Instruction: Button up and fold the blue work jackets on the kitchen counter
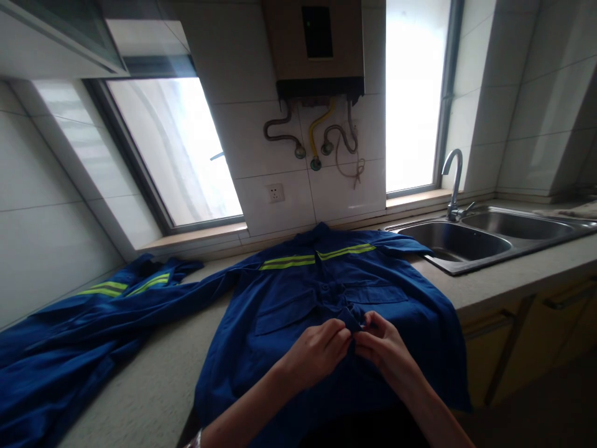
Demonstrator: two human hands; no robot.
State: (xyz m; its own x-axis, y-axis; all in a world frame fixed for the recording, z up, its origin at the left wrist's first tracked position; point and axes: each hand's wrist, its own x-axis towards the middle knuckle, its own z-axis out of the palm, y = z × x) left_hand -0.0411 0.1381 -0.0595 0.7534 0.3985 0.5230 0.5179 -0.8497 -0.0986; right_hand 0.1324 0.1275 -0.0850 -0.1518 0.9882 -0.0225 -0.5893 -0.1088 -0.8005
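Observation:
A blue work jacket (pixel 298 298) with yellow-green reflective stripes lies face up on the stone countertop (pixel 153 386), collar toward the wall. My left hand (pixel 314 351) and my right hand (pixel 385 348) meet at the middle of its front placket. Both pinch the fabric there with curled fingers, touching each other. Its left sleeve stretches away across the counter.
More blue clothing with reflective stripes (pixel 69 336) is heaped at the left. A double steel sink (pixel 485 239) with a tap (pixel 454 180) sits at the right. A wall heater (pixel 317 50) with hoses hangs between two windows. Cabinet fronts (pixel 527 330) stand below the counter edge.

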